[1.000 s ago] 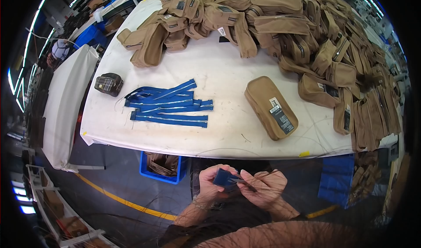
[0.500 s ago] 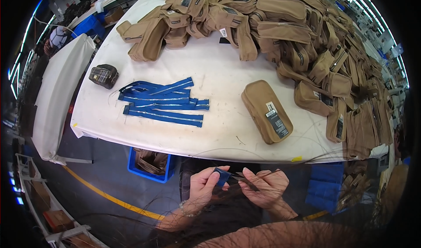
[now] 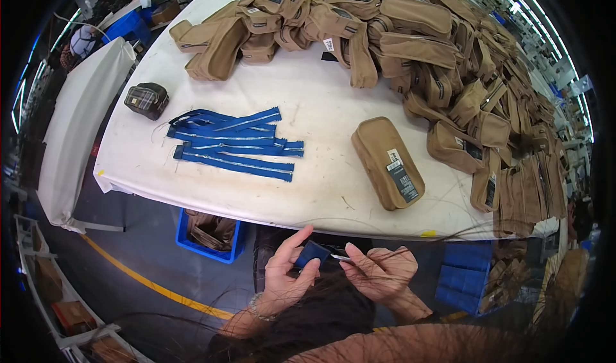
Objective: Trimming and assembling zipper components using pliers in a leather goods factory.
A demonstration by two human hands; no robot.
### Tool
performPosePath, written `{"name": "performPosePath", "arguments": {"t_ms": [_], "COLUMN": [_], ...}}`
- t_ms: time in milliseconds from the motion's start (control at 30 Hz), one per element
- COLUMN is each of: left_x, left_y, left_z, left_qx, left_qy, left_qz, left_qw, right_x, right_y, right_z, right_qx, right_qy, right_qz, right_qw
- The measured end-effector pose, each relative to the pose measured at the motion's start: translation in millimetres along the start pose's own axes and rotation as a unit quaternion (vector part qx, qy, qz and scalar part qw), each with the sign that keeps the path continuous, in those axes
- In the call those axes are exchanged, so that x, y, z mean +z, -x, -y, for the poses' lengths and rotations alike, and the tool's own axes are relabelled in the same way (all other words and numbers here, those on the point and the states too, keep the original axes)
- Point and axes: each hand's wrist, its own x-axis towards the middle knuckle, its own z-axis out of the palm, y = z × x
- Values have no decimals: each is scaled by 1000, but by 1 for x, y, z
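Note:
Over my lap, just off the table's near edge, my left hand (image 3: 289,273) pinches a small dark blue fabric piece (image 3: 312,254), its index finger stretched upward. My right hand (image 3: 382,270) is closed on small metal thread snips (image 3: 340,257), whose silver tip points at the blue piece. The handle is mostly hidden by my fingers. Beyond my hands, several blue zipper strips (image 3: 237,166) with pale teeth lie on the white table (image 3: 308,199). A tan zippered pouch (image 3: 388,163) with labels rests to their right.
A big heap of tan pouches (image 3: 417,49) covers the table's far and right sides. At the left sits a small dark plaid pouch (image 3: 147,101). Below the edge stand a blue bin (image 3: 224,255) with brown items and a blue container (image 3: 459,283) at right.
The left index finger has lifted from the blue piece, which has turned and shifted left. The snips' blades, apart before, now show as one silver tip. The view has shifted slightly.

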Motion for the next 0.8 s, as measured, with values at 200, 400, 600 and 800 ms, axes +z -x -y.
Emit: {"name": "performPosePath", "arguments": {"t_ms": [200,400,600,800], "left_x": [4,2,1,0], "left_y": [-1,-4,-2,0], "left_z": [0,6,5,8], "left_qx": [31,102,90,50], "left_qy": [5,-59,-48,18], "left_qz": [-9,2,14,22], "left_qw": [999,993,995,998], "right_x": [0,-2,-4,-2], "right_y": [-2,-4,-4,0], "right_z": [0,-1,1,0], "right_qx": [0,2,6,0], "right_qy": [-5,-1,2,-10], "right_qz": [7,17,32,27], "right_qw": [1000,1000,999,1000]}}
